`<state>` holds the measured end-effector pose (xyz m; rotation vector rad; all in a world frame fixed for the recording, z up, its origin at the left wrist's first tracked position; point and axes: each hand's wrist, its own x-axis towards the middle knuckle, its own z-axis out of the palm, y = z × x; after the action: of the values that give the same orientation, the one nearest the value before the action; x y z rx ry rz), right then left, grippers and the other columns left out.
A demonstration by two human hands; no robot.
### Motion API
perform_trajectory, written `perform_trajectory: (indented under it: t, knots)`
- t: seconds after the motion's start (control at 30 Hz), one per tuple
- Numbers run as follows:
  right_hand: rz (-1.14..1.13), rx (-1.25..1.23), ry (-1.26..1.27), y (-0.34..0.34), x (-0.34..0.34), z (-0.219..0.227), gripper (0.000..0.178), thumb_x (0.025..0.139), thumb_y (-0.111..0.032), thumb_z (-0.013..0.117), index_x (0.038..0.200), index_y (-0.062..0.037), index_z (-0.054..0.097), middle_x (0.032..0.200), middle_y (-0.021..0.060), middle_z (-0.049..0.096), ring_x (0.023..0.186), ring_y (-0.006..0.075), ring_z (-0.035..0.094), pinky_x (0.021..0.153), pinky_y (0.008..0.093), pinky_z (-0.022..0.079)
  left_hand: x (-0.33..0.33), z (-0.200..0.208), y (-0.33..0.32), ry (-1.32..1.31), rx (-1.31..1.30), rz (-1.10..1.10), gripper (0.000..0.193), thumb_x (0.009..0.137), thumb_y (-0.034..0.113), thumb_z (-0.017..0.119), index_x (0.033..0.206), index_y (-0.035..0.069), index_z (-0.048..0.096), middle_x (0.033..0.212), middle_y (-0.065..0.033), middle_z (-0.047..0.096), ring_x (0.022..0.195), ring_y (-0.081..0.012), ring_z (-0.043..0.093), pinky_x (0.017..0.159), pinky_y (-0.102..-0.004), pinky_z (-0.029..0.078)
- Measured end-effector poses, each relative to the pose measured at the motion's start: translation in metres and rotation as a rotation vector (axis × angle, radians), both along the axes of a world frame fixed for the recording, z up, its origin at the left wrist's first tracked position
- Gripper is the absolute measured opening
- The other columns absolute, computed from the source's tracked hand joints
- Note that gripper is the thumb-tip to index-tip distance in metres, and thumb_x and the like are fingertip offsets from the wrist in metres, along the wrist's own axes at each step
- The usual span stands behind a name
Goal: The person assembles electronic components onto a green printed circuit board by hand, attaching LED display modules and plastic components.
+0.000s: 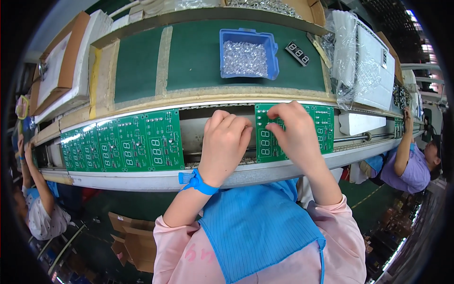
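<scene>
— Two hands at work on the line, both over the track in front of the person. What does the right hand (289,124) have?

— Its fingers are pinched together and pressed onto the upper left part of a green circuit board (316,124) that lies in the conveyor rails (265,171). Whether a part is held between the fingertips, I cannot tell; they hide the spot.

— And the left hand (226,142)?

— Curled into a loose fist, knuckles up, resting just left of that board over the bare gap in the track. Anything inside the fist is hidden. A blue wrist strap (197,182) is tied round that wrist.

— Position of the board?

— Right of centre, flat in the rails, with white digit outlines printed on it. A row of matching green boards (124,141) lies edge to edge further left, well apart from both hands.

— Surroundings?

— Behind the rails runs a green belt (194,57). On it stands a blue bin (247,53) filled with small silvery parts, and just right of the bin lies a black display block (297,53). White foam packs in clear film (359,59) sit at the far right. A co-worker in a purple top (410,166) sits at the right edge, another person (39,208) at the left edge.
</scene>
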<state>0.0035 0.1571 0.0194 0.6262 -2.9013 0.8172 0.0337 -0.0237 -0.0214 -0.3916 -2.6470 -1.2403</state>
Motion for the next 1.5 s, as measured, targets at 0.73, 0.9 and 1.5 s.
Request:
perform_trajectory:
  t: [0.73, 0.9, 1.5]
  knots:
    - [-0.438, -0.428, -0.140, 0.137, 0.068, 0.022, 0.025, 0.085, 0.003, 0.066, 0.110, 0.0027, 0.069, 0.104, 0.0145, 0.072, 0.097, 0.0214, 0.071, 0.086, 0.0319, 0.056, 0.052, 0.005, 0.109, 0.222, 0.021, -0.455, 0.031, 0.076, 0.007, 0.073, 0.105, 0.002, 0.064, 0.117, -0.0141, 0.063, 0.110, -0.0317, 0.058, 0.091, -0.0439, 0.048]
    - [-0.585, -0.215, -0.006, 0.132, 0.099, -0.003, 0.021, 0.080, -0.003, 0.074, 0.101, 0.0013, 0.073, 0.104, 0.0173, 0.072, 0.094, 0.0311, 0.070, 0.084, 0.0348, 0.055, 0.054, 0.002, 0.113, 0.163, -0.160, -0.496, 0.043, 0.082, 0.023, 0.070, 0.114, -0.003, 0.061, 0.127, -0.0172, 0.060, 0.123, -0.0313, 0.054, 0.106, -0.0416, 0.043]
    - [-0.596, -0.018, 0.167, 0.097, 0.091, -0.032, 0.024, 0.076, -0.005, 0.081, 0.098, 0.0015, 0.075, 0.106, 0.0131, 0.067, 0.083, 0.0251, 0.060, 0.070, 0.0343, 0.051, 0.054, 0.000, 0.112, 0.063, -0.283, -0.502, 0.068, 0.076, 0.033, 0.077, 0.127, -0.007, 0.057, 0.138, -0.0183, 0.054, 0.132, -0.0317, 0.048, 0.109, -0.0425, 0.042]
